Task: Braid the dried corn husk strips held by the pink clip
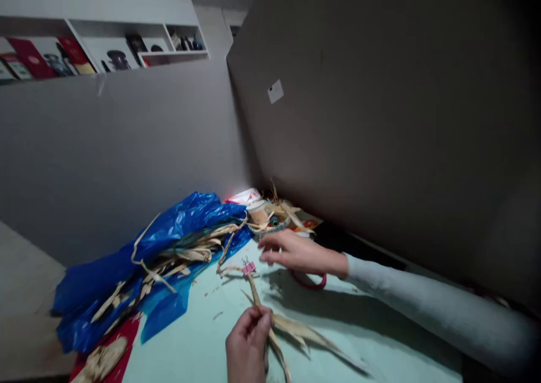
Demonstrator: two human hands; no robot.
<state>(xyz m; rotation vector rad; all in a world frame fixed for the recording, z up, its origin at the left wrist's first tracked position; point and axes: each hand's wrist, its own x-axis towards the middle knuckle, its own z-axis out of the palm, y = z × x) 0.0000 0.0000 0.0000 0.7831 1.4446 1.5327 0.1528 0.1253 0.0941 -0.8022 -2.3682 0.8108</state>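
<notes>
Pale green desk bearing corn-husk cord, apparently part-twisted.
Remotely, I see the left hand pinching it below the binder clip, the right hand parted; loose tails appear unworked.

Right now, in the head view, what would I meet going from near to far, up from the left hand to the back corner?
Left hand → dried strip stretching beyond it → pink binder clip → tan cup-like container → white-and-red packet.
</notes>
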